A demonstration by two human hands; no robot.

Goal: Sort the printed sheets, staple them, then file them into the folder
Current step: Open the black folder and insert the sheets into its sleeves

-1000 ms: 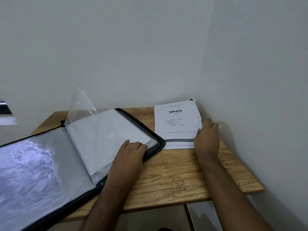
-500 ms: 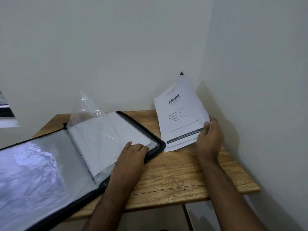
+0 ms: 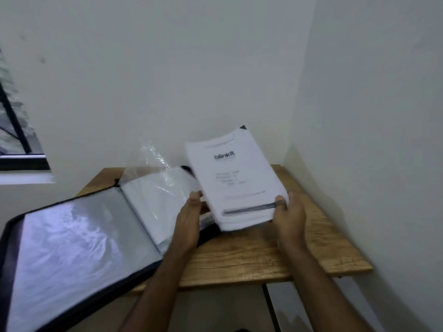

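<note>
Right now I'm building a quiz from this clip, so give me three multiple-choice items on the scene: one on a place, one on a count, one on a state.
1. Where is the stack of printed sheets?
A. Lifted above the wooden table's far right part
B. Inside a sleeve of the folder
C. On the floor

2. How many hands touch the stack?
A. None
B. One
C. Two

3. What state is the folder in?
A. Zipped shut
B. Lying open, clear sleeves showing
C. Standing upright against the wall

Answers:
1 A: the stack is tilted up off the wooden table, its near edge held.
2 C: the left hand touches its left side and the right hand grips its right corner.
3 B: its glossy sleeve pages lie spread, one clear sleeve raised.
</note>
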